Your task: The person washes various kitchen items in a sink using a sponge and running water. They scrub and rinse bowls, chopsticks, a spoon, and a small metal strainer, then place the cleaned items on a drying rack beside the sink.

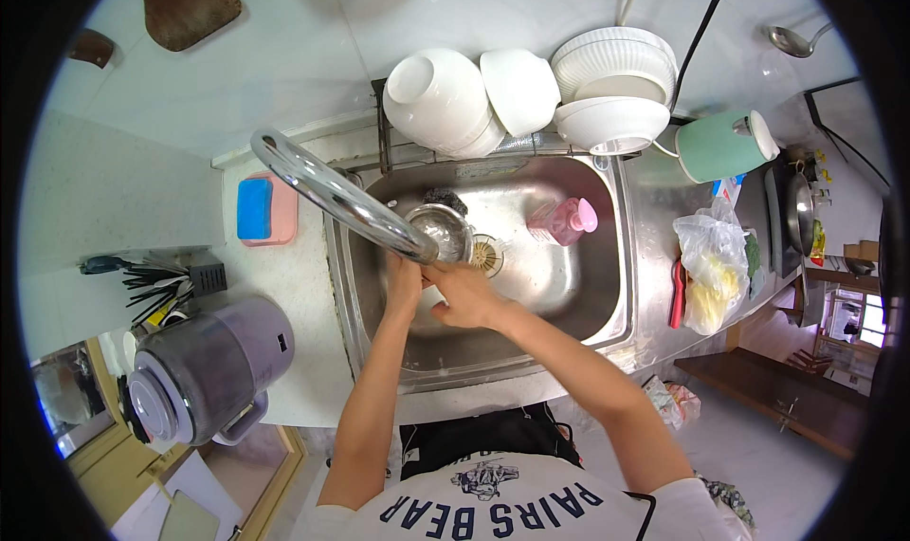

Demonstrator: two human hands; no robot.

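My left hand [404, 283] and my right hand [466, 295] are close together in the stainless steel sink [597, 306], under the end of the chrome faucet [341, 196]. The spout partly covers the fingers of my left hand. My right hand's fingers reach toward my left hand, its thumb apart below them. Whether either hand grips something is hidden. Just beyond the hands sits a round metal bowl [455, 228] that looks to hold water, with a dark scouring pad [446, 199] behind it. The drain strainer [486, 255] lies to the bowl's right.
A pink pump bottle [561, 221] lies tilted in the sink. White bowls [444, 107] and plates [615, 61] stand on a rack behind. At left are a blue sponge [254, 209] and a lidded pitcher [213, 370]; at right, a green kettle [718, 146], a plastic bag [711, 278] and a red-handled tool [677, 295].
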